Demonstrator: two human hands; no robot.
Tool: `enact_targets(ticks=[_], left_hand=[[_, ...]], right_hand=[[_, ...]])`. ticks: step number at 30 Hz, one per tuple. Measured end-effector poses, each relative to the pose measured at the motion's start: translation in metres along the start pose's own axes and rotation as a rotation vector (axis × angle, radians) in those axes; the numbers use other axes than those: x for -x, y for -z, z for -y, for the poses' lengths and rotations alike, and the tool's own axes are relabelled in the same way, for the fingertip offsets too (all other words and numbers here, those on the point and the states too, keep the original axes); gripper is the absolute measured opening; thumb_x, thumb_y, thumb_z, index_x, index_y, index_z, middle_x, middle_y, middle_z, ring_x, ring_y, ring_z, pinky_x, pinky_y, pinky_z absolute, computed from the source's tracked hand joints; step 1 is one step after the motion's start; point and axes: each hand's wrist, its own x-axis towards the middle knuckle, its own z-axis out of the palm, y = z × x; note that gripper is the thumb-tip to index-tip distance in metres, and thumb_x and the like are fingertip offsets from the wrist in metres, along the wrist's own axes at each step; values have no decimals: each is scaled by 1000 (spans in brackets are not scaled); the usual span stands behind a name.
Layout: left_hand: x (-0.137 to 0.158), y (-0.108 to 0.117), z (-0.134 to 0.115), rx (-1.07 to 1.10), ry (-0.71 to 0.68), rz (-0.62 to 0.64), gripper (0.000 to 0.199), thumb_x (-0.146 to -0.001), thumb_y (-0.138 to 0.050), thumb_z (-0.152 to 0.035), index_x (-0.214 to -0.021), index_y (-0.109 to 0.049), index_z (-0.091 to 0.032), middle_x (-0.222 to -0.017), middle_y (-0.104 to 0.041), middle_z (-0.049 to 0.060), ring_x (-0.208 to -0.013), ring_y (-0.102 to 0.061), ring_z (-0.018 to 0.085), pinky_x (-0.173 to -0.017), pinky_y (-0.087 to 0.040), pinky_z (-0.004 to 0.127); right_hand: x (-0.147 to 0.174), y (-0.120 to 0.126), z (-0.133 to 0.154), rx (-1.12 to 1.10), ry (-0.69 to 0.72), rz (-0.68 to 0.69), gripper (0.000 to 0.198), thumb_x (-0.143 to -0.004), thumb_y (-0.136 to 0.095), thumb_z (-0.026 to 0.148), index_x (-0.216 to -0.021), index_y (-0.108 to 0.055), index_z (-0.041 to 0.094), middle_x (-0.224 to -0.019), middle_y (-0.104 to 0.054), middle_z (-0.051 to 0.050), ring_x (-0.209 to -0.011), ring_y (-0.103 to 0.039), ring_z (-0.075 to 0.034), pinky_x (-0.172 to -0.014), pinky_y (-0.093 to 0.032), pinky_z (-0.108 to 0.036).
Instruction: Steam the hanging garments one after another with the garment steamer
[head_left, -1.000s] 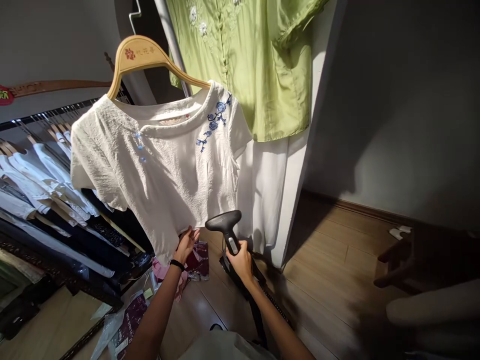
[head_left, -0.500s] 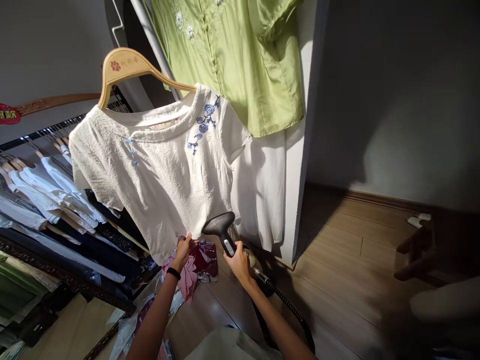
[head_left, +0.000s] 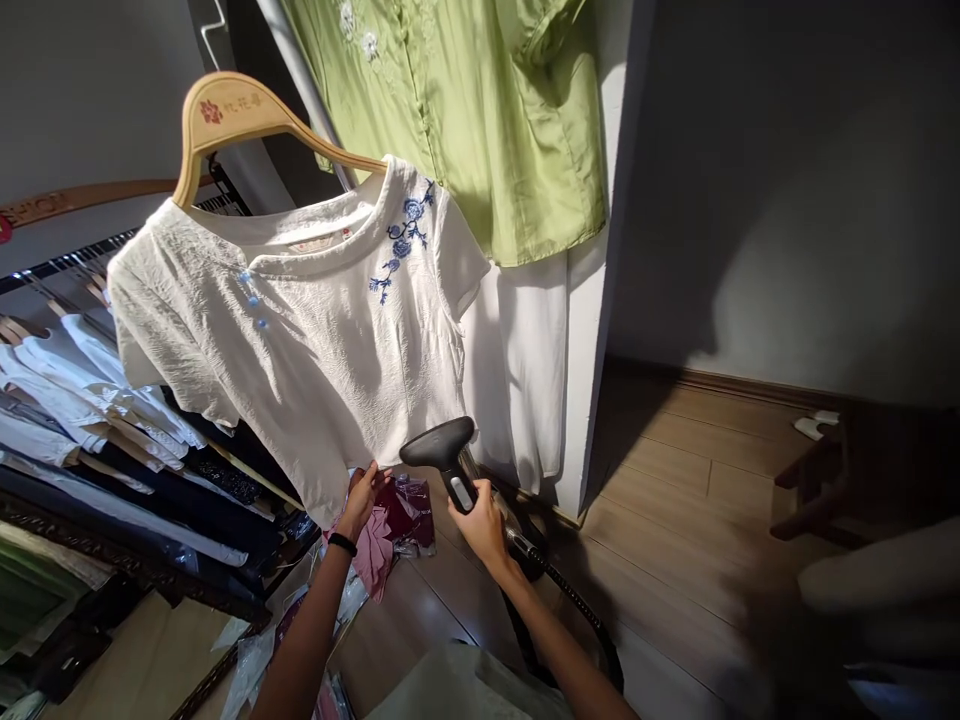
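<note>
A white short-sleeved blouse [head_left: 315, 340] with blue floral embroidery hangs from a wooden hanger [head_left: 247, 110], tilted toward me. My left hand [head_left: 364, 497] pinches its bottom hem between thumb and fingers. Wrapped round the handle of a black garment steamer head [head_left: 442, 450] is my right hand [head_left: 480, 520]. The steamer head lies at the blouse's lower right edge; whether it touches the cloth I cannot tell. From below the right hand, a dark ribbed hose [head_left: 574, 600] runs down to the floor.
Behind the blouse hangs a green blouse [head_left: 480, 150] over white trousers [head_left: 529, 360]. A rack of clothes [head_left: 112, 400] stands at left. Pink cloth [head_left: 371, 555] and plastic-wrapped packets [head_left: 412, 510] lie below. At right are a wooden stool [head_left: 814, 480] and a dark wall [head_left: 750, 180].
The view has shifted slightly, so the blouse and hanger appear a little further left and higher. The steamer head stays by the hem, and both hands keep their hold.
</note>
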Motion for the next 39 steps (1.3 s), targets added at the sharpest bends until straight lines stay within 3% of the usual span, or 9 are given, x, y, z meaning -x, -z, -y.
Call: enact_targets(ticks=[4,8,15,21,29,34,39], left_hand=[[4,-3,2,-42,19,35,19,-83,-68,-21,-86,-49,-18,-79,-68,3,-78,-71,19,-78,-55,33],[10,-1,2,-68,32,33,23,-79,-72,-24,-85,-51,-17,-82,-68,4,-78,-70,19,-76,-54,33],[7,9,2,-141,-45,-66,26,-71,-77,-34,-72,-59,-15,-75,-65,2,-70,-62,12,-69,-46,25],[0,14,7,-117,-107,-158,19,-69,-77,-24,-73,-61,-16,-73,-64,-1,-80,-62,12,-80,-44,26],[1,19,12,-74,-110,-152,36,-63,-81,-36,-64,-51,-17,-69,-62,-2,-69,-60,11,-71,-42,24],[3,20,8,-20,-111,-140,38,-58,-84,-36,-65,-52,-17,-66,-61,-3,-65,-60,10,-66,-42,24],[3,20,3,9,-95,-144,38,-54,-86,-34,-64,-54,-16,-61,-60,-4,-58,-58,10,-62,-42,23]], right_hand=[[-7,-13,22,-32,55,119,32,-74,-59,36,-95,-40,23,-77,-63,-2,-71,-65,-24,-59,-40,-27],[-20,-25,33,1,9,129,33,-74,-61,33,-96,-39,23,-76,-61,-1,-71,-64,-24,-58,-38,-26],[-12,-31,16,-14,-51,190,33,-74,-61,34,-94,-38,22,-69,-59,-1,-64,-62,-23,-54,-35,-25],[-10,-37,20,-23,-12,143,33,-74,-60,35,-95,-39,22,-71,-59,-1,-67,-62,-23,-55,-36,-26],[-20,-50,15,6,-21,128,31,-69,-62,30,-90,-40,24,-71,-58,-1,-66,-61,-23,-53,-37,-27],[-11,-42,5,5,-63,80,32,-71,-61,33,-91,-39,23,-69,-58,-1,-63,-62,-23,-53,-38,-28],[-27,-26,2,4,-91,6,35,-70,-59,39,-94,-39,22,-79,-62,-4,-72,-63,-24,-60,-40,-28]])
